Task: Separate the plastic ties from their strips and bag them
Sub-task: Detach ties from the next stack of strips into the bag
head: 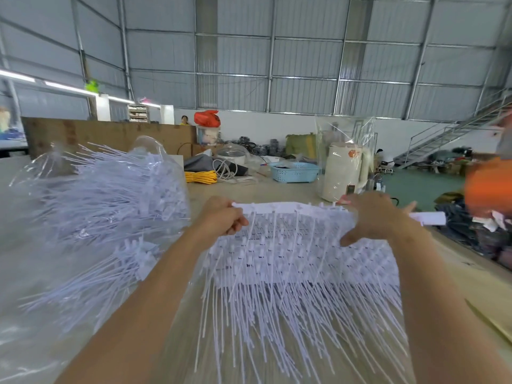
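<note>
Two hands were seen from the head camera: the left hand (225,216) was clamped on one end of the white strip (291,209), the right hand (372,217) curled round the other, above the heap of ties (299,286) on the table (457,275). Clean separation would likely be helped by a firm twist. The bag (91,206) lay left. No legible writing was found.

matt white plastic ties (291,273), glossy clear plastic bag (83,189), pale blue plastic basket (295,171), rough wood board (110,137), corrugated metal wall (304,65)
</note>
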A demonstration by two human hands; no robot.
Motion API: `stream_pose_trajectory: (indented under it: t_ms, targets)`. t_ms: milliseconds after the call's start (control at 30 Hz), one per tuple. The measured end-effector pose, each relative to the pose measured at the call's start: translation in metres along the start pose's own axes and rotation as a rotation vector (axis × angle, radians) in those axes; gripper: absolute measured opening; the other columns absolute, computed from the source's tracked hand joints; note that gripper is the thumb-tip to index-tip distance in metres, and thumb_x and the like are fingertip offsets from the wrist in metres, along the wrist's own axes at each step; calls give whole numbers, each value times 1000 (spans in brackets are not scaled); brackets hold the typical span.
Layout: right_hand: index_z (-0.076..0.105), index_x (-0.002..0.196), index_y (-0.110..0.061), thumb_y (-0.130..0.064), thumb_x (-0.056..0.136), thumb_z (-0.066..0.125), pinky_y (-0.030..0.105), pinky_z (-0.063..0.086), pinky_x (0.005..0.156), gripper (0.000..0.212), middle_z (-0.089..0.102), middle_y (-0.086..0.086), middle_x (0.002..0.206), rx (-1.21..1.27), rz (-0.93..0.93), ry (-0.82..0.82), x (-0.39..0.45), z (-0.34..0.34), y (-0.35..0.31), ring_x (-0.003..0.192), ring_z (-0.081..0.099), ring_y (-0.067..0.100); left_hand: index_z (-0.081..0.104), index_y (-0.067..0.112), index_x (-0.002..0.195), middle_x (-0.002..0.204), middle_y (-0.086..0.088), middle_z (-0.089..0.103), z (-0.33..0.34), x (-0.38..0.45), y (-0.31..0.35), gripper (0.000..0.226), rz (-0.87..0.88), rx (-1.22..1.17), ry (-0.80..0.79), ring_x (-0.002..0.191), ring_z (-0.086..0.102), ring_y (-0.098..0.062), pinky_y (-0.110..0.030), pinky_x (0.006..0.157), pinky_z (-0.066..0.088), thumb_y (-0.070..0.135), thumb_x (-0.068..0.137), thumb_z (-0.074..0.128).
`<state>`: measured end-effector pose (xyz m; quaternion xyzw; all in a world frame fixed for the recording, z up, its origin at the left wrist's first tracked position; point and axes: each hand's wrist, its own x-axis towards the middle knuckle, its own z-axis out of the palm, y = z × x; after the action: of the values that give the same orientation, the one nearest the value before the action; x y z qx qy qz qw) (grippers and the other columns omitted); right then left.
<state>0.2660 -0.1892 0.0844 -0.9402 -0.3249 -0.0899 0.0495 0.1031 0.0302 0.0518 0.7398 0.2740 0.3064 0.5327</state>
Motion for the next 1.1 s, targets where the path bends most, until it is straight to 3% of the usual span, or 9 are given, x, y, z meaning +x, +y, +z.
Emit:
stream_pose_trajectory:
  t_ms: [100,200,333,467,633,733,833,900,1100]
  targets:
    - [23,146,-28,-27,78,70,45,16,115,83,26,0,152,311,-327,24,-4,-1,-36,139,22,18,56,3,94,63,-6,63,3,-5,6,4,63,-22,-17,35,48,-4,-16,39,40,6,93,56]
    - [29,145,-23,-23,86,61,21,23,102,67,34,-1,149,578,-524,103,-15,6,-79,134,31,12,60,8,88,61,-2,64,1,-9,11,13,157,-52,-78,38,48,-5,-19,45,40,19,94,59]
    - [54,126,-9,-30,93,55,30,44,88,39,62,11,118,607,-575,210,-16,18,-102,105,56,20,63,11,72,47,8,59,6,-17,20,34,367,81,-62,37,45,-3,-16,41,36,38,92,57]
    - [67,95,0,-22,91,59,26,32,59,23,56,8,74,707,-635,209,-13,22,-102,61,42,9,66,3,69,42,5,54,13,-21,18,45,416,126,1,40,47,-5,-22,52,39,41,92,57]
    - [71,88,-6,-16,86,64,29,39,61,13,62,5,72,700,-580,236,-17,29,-110,63,50,15,50,15,49,36,4,45,16,-14,11,47,255,144,49,36,42,-7,-21,48,32,34,90,61]
    - [61,78,-11,-22,88,61,32,43,64,15,60,4,74,415,-583,298,-23,22,-118,74,54,25,51,7,56,55,-7,54,11,-7,-2,39,207,317,215,60,51,-24,-28,57,39,24,91,57]
    - [52,63,-24,-23,87,65,30,43,60,26,54,-8,62,624,-754,263,-37,-1,-125,62,50,11,53,3,58,52,-7,59,-7,3,-13,37,81,208,332,54,58,-20,-27,56,51,21,91,56]
    - [54,59,-29,-21,84,68,19,37,54,30,53,-12,57,717,-842,163,-44,-14,-123,55,47,2,51,10,57,35,4,51,-17,6,-9,38,-7,-39,264,30,43,-6,-15,32,33,23,92,56]
    - [63,64,-6,-27,72,79,21,29,49,27,47,-9,51,787,-658,143,-30,-9,-103,46,38,5,60,7,93,50,2,52,4,-12,11,38,-22,-280,-308,37,38,-6,-16,33,25,44,87,57]
